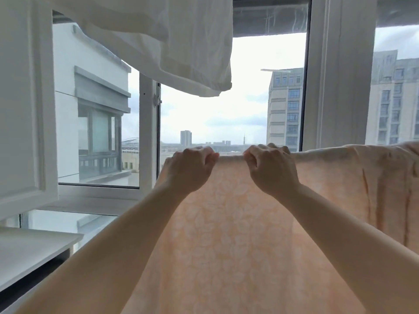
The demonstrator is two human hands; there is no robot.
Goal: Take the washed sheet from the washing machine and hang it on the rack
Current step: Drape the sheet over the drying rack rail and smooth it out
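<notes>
Peach leaf-patterned sheet [238,234] hangs before the window — both hands, left [192,168] and right [272,168], grip its top edge.

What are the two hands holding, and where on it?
Both the left hand and right hand grip the peach leaf-patterned fabric sheet by its top edge.

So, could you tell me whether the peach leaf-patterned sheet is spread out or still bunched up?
Partly spread: the peach leaf-patterned sheet hangs flat below both hands, left hand and right hand gripping its top edge; its right part is creased.
</notes>
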